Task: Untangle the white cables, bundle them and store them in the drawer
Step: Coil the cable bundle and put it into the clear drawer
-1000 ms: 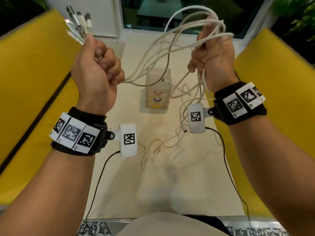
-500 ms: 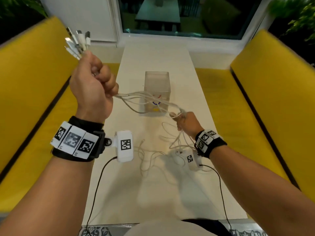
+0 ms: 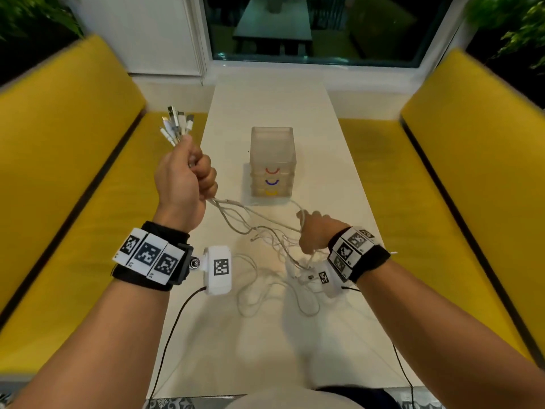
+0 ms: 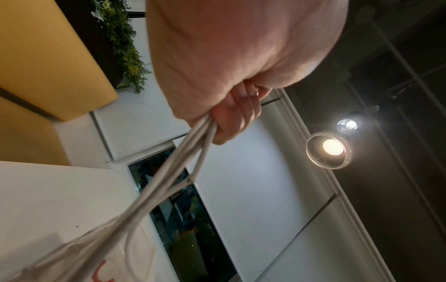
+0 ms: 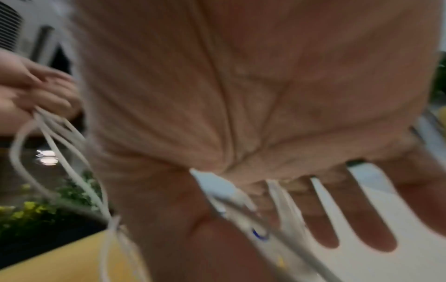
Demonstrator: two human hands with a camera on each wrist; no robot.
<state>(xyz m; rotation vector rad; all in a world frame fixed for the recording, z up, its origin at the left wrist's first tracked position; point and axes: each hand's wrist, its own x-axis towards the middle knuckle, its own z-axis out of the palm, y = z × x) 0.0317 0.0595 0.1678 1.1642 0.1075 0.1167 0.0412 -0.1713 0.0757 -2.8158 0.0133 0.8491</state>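
Over the white table's [image 3: 274, 93] middle: both hands on the tangle of thin white cables [image 3: 253, 219].
Left hand [image 3: 184, 178] fisted round the bunched plug ends, raised near the left edge, connectors sticking up. Right hand [image 3: 314, 231] lower, toward the right edge; strands run through its fingers [image 5: 357, 213], which look fairly straight, so exact hold unclear. Slack loops lie on the table between the wrists. Small translucent plastic drawer unit [image 3: 272, 163] with red, blue and yellow handles sits mid-table, drawers closed.
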